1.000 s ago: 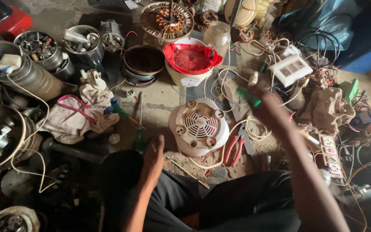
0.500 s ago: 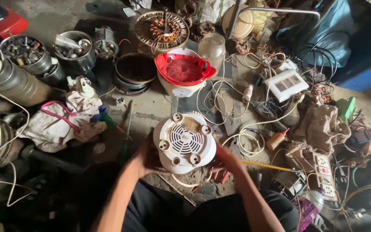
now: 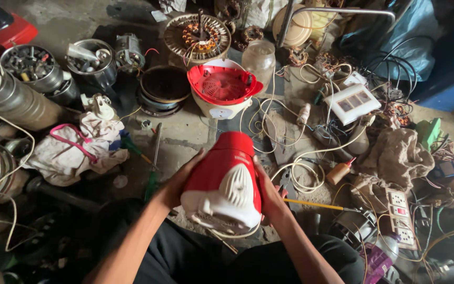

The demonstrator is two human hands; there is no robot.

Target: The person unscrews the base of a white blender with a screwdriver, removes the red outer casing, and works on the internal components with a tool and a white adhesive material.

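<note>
We hold a red and white motor housing (image 3: 225, 185) between both palms, lifted off the floor just above our lap. Our left hand (image 3: 177, 181) presses flat against its left side and our right hand (image 3: 269, 192) against its right, fingers wrapped around the shell (so both are clamped on it, not loose). Its white vented end faces us, the red end points away.

Beyond the housing sits a white base with a red lid (image 3: 223, 87), and past that a wound stator ring (image 3: 197, 34). Left of the housing lie a green-handled screwdriver (image 3: 152, 173) and a crumpled cloth (image 3: 74, 150). To its right we see a coil of pale cable (image 3: 300, 173), a small orange bottle (image 3: 339, 171) and a white switch plate (image 3: 353, 102).
</note>
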